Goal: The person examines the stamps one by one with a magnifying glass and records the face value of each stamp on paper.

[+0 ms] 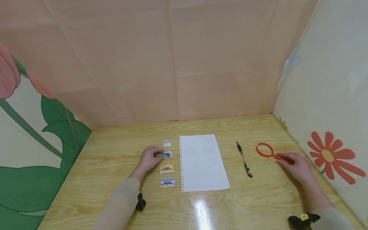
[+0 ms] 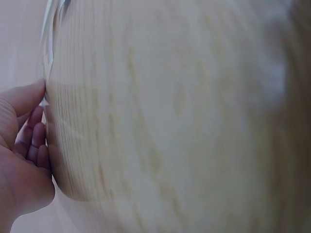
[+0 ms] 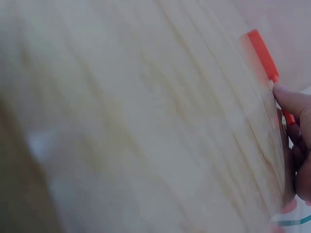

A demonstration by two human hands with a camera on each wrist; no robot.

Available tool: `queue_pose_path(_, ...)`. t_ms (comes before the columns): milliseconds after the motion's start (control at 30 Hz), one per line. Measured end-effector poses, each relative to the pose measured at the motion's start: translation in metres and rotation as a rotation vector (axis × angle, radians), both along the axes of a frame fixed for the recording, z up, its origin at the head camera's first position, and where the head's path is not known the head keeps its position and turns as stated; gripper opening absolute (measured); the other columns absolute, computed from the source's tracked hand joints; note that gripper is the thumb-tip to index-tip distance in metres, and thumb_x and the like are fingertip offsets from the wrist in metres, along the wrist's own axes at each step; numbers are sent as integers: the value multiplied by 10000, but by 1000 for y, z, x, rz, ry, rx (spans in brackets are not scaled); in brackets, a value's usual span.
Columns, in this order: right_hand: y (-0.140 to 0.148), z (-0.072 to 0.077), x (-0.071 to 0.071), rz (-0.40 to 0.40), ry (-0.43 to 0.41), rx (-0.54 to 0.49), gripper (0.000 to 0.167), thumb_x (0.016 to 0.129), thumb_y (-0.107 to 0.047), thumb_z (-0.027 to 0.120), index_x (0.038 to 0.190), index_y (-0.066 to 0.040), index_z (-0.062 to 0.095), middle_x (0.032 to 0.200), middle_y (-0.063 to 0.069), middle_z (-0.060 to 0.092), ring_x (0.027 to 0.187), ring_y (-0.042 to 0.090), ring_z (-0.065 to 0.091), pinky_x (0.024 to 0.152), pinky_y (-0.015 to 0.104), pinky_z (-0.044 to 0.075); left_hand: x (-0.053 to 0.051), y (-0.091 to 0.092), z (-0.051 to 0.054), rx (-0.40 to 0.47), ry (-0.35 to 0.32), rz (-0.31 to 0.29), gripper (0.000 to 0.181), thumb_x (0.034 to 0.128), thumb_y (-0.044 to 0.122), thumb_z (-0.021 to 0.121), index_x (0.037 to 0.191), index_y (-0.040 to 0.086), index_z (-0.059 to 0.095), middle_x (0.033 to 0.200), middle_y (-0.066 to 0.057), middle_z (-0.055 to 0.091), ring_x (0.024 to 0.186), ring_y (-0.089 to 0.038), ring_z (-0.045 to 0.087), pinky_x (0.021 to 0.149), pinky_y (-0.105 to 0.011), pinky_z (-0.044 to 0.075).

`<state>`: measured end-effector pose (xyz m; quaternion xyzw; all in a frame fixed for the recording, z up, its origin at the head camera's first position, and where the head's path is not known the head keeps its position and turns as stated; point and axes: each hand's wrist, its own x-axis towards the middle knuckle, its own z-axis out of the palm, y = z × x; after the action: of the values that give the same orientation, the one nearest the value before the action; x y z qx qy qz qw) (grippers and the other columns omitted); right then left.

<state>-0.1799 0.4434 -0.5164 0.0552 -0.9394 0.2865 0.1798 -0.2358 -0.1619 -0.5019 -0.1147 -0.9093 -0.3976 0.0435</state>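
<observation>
My left hand [image 1: 149, 158] holds a small blue-green postage stamp [image 1: 166, 154] by its left end, thumb and forefinger at its edges. That stamp is second from the back in a column on the wooden table. Behind it lies a pale stamp [image 1: 167, 143]; nearer are a yellow stamp [image 1: 166, 169] and a blue one picturing a red building [image 1: 167, 182]. At the right, my right hand [image 1: 299, 166] grips the handle of a red magnifying glass [image 1: 265, 155]. Only part of its red frame [image 3: 262, 53] shows in the right wrist view.
Right of the stamps lies a lined sheet of paper [image 1: 204, 172] with faint handwriting. A black-and-clear pen [image 1: 244, 159] lies between the paper and the magnifying glass. A pinkish covering [image 1: 172, 64] rises behind the table [image 1: 115, 153], with painted walls at both sides.
</observation>
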Motion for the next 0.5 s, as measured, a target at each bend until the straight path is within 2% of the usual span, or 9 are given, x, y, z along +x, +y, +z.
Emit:
queue_pose_path(133,-2,-1,-2,-54,-41,13,299,893,-230,759,1112,-28,737,1038,198,686,897,-54,436,716,273,373,0,0,-1,-1,-5,1,258,802,68,817,1051,49,751,1059,-85,666,1033,-281,607,977,-442,456)
queue_pose_path(300,-5,-1,-4,-114,-96,15,279,921,-285,725,1063,-46,747,998,171,686,835,34,490,673,279,385,1,0,0,2,-35,7,257,823,78,805,1073,54,747,1073,-75,656,1042,-271,602,969,-437,465)
queue_pose_path(500,-11,1,-4,-138,-74,19,214,926,-238,718,984,-34,745,906,145,682,780,141,527,637,276,388,2,0,3,9,-50,-5,265,829,80,801,1085,41,741,1077,-86,656,1045,-281,600,971,-444,464)
